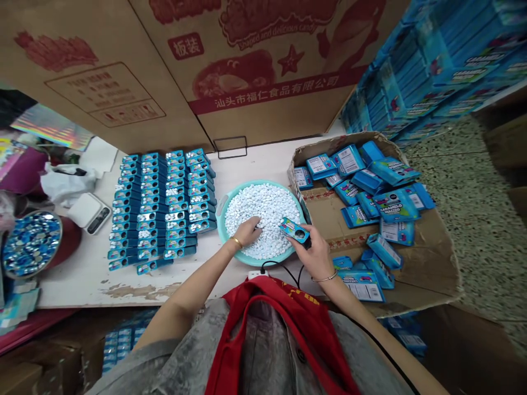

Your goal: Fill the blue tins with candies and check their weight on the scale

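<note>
In the head view a pale green basin (pixel 221 222) holds a heap of small white candies (pixel 269 206). My left hand (pixel 248 232) reaches into the candies at the basin's left side, its fingers curled and partly sunk among them. Over the basin's right rim, my right hand (pixel 315 249) grips a small blue candy box (pixel 295 230) between thumb and fingers. The box is tilted, with its printed face and round window upward. Rows of upright blue boxes (pixel 160 211) stand left of the basin, many with white candies showing at their tops.
An open carton (pixel 329 211) with loose blue boxes lies at the right. Large brown cartons (pixel 263 118) wall off the back. At left are a white scale (pixel 93 214) and a tub of blue gems (pixel 33 241). A black cable (pixel 284 266) runs near the table's front edge.
</note>
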`<action>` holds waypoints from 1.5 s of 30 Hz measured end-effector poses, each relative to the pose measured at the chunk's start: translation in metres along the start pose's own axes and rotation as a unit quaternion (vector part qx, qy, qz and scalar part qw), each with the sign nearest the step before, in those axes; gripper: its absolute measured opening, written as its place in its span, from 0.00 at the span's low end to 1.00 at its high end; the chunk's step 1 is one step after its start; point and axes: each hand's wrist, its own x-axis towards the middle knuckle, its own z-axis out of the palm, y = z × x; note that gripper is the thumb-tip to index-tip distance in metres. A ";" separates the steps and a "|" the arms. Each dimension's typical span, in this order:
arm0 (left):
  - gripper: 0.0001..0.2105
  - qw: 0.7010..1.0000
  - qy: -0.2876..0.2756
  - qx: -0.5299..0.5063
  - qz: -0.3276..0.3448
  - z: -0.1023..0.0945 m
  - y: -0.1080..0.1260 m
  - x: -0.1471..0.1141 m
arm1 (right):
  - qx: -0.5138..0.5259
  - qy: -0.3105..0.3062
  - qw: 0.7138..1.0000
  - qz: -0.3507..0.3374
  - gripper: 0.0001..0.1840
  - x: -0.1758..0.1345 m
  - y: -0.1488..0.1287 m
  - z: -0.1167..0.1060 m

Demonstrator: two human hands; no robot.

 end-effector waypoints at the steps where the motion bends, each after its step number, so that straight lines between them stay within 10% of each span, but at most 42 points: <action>1: 0.09 1.000 0.002 -0.008 0.009 -0.006 -0.001 -0.004 | -0.003 0.000 1.000 0.001 0.22 -0.001 0.001 -0.001; 10: 0.12 0.992 0.026 -0.002 0.123 -0.108 0.022 -0.052 | -0.019 -0.027 0.999 -0.023 0.19 0.006 -0.001 0.009; 15: 0.09 0.982 -0.054 0.116 0.140 -0.150 0.068 -0.060 | -0.037 -0.061 0.995 -0.070 0.15 0.015 -0.009 0.022; 27: 0.16 0.914 -0.132 0.375 0.082 -0.162 0.166 -0.061 | -0.010 -0.069 0.993 -0.093 0.13 0.011 -0.010 0.039; 33: 0.17 0.955 -0.063 0.256 0.136 -0.177 0.122 -0.074 | 0.080 -0.073 0.993 -0.048 0.16 0.010 -0.017 0.031; 36: 0.28 0.977 0.005 0.128 0.172 -0.159 0.084 -0.070 | 0.125 -0.097 0.986 -0.056 0.20 0.008 -0.033 0.030; 40: 0.14 0.982 0.006 0.006 0.186 -0.125 0.062 -0.066 | 0.134 -0.151 0.977 -0.066 0.21 0.011 -0.045 0.030; 45: 0.13 0.991 0.084 -0.027 0.105 -0.128 0.048 -0.110 | 0.090 -0.031 0.995 0.004 0.28 0.021 0.011 -0.046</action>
